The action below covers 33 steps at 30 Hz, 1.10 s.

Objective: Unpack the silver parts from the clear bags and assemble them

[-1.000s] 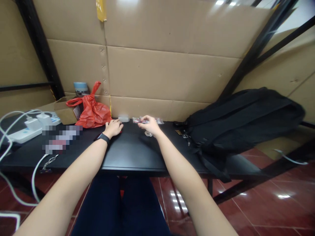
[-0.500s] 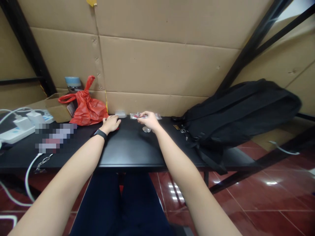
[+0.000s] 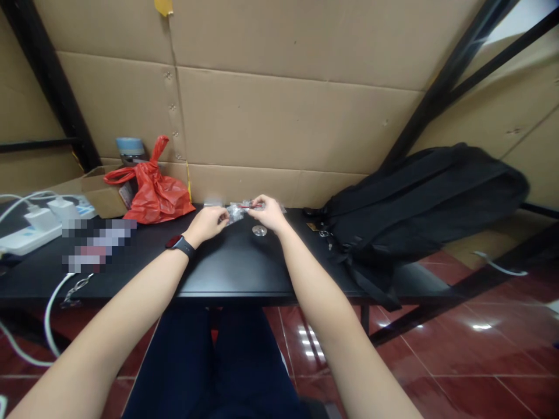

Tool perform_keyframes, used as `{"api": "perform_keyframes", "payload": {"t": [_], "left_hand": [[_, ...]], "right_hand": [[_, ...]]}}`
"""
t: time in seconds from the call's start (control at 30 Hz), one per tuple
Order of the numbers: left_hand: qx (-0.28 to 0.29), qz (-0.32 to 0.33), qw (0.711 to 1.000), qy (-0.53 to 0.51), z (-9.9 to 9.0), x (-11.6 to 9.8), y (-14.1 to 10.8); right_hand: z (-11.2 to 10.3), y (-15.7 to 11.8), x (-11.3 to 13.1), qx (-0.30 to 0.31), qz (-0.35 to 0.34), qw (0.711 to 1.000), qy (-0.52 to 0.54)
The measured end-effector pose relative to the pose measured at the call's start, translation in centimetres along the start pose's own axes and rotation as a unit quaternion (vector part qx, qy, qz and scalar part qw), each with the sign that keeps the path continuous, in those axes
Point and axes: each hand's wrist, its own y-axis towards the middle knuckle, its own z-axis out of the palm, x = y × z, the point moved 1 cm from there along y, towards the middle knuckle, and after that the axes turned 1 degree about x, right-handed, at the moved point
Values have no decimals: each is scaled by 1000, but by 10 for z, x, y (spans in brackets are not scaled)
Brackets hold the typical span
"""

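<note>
My left hand (image 3: 210, 223), with a dark watch on its wrist, is closed on the near edge of a crinkled clear plastic bag (image 3: 234, 213) at the back of the black table. To its right, my right hand (image 3: 268, 214) pinches a thin red-and-dark piece (image 3: 250, 205) between thumb and fingers, just above the bag's right end; its exact kind is too small to make out. A small round clear disc (image 3: 259, 231) lies on the table right below my right hand. The fingertips of my left hand are partly hidden behind its knuckles.
A knotted red plastic bag (image 3: 159, 195) stands left of my hands, near a cardboard box (image 3: 105, 196) and a white power strip (image 3: 26, 235). On the right, a black backpack (image 3: 428, 203) leans over the table (image 3: 236, 273). A cardboard wall (image 3: 279, 122) closes the back.
My left hand has lifted off the table, moved right and closed on the clear bag. The bag is more bunched up beside my right hand, which has stayed nearly in place.
</note>
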Motion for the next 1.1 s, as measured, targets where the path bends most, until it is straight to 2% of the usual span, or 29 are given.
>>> {"api": "perform_keyframes", "payload": {"t": [0.07,0.2,0.37,0.53,0.67,0.8,1.1], "left_hand": [[55,28,998,-3,7,-6,-2],[149,37,988,-28,15,-13,-6],[200,31,979,-34,11,-18,-11],[248,-43,967,28,6,-21,-16],[299,-54,952,25,2,-22,-16],[332,-48,942,21,-4,-23,-15],[335,-33,942,1,-10,-25,-15]], "right_hand": [[-3,-1,0,23,-24,999,-40],[-6,-4,0,116,-32,989,-86],[-12,-8,5,171,-44,974,-139],[-10,-12,13,254,-42,946,-199],[-2,-14,18,276,-37,929,-245],[3,-15,21,289,-48,931,-217],[6,-15,16,302,-48,942,-136]]}}
